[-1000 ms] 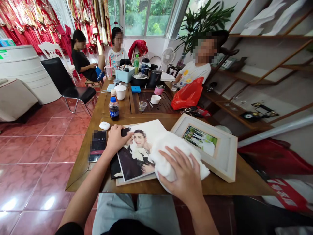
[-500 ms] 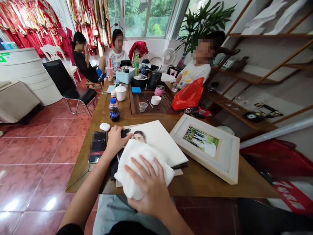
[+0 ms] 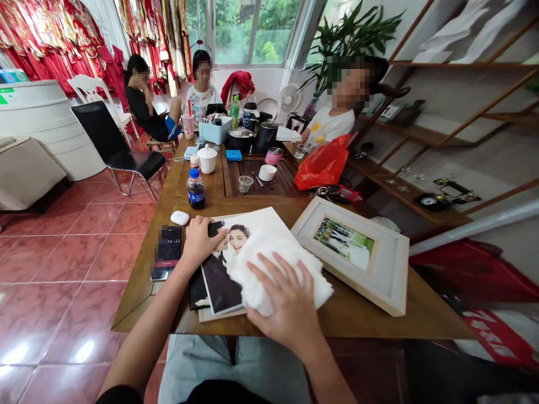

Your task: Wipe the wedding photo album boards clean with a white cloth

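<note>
A wedding photo panel (image 3: 221,280) lies on the table, showing a couple in black and white clothes. My left hand (image 3: 200,238) holds its upper left corner, fingers bent at the edge and thumb across the top. My right hand (image 3: 286,292) presses a bunched white cloth (image 3: 252,252) against the panel's right part, fingers spread over it. The cloth hides much of the picture. Under the panel, a dark panel (image 3: 197,289) and a light frame edge (image 3: 221,316) stick out.
A framed photo (image 3: 349,247) lies to the right. Left are a phone (image 3: 167,252), a white case (image 3: 179,217) and a dark drink bottle (image 3: 196,189). Farther off are a red plastic bag (image 3: 324,165), a lidded white cup (image 3: 208,159) and several people seated around the table.
My right hand has slid the white cloth to the right across the panel, uncovering more of the couple. My left hand has stayed at the corner.
</note>
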The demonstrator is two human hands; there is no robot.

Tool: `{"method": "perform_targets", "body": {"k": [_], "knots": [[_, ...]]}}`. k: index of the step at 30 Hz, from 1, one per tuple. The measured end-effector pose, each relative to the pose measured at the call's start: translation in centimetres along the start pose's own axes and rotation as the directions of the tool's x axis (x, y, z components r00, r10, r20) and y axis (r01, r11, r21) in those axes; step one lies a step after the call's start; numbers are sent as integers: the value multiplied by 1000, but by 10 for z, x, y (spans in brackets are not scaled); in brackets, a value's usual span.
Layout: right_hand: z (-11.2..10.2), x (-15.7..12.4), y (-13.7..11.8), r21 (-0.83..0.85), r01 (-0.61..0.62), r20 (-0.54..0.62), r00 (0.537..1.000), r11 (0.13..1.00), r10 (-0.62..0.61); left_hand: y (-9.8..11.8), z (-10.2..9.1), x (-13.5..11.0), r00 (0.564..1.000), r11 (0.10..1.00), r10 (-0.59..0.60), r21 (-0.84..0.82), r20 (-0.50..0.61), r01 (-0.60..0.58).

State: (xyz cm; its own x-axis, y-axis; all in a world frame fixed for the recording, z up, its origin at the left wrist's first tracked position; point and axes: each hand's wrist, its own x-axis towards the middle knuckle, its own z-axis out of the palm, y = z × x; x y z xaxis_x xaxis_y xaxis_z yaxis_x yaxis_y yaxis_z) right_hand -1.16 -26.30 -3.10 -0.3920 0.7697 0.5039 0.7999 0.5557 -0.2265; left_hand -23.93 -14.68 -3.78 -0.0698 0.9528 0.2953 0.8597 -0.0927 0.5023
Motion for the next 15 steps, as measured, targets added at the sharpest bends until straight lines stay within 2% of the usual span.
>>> {"method": "perform_targets", "body": {"k": [3, 6, 8, 13, 15], "knots": [[8, 6, -28, 78, 114, 47, 992, 990, -118, -1, 0, 0, 1000, 1000, 15, -9, -16, -15], [9, 8, -32, 99, 142, 78, 986, 985, -150, -2, 0, 0, 1000, 1000, 25, -16, -18, -26], [5, 8, -18, 72, 94, 74, 992, 993, -100, -2, 0, 0, 1000, 1000, 26, -15, -16, -26], [-7, 1, 40, -106, -81, -18, 997, 991, 80, -2, 2, 1, 1000, 1000, 17, 6, -7, -17], [-9, 0, 51, -148, -114, -45, 993, 982, 109, -2, 2, 1, 1000, 1000, 17, 8, -12, -17]]}}
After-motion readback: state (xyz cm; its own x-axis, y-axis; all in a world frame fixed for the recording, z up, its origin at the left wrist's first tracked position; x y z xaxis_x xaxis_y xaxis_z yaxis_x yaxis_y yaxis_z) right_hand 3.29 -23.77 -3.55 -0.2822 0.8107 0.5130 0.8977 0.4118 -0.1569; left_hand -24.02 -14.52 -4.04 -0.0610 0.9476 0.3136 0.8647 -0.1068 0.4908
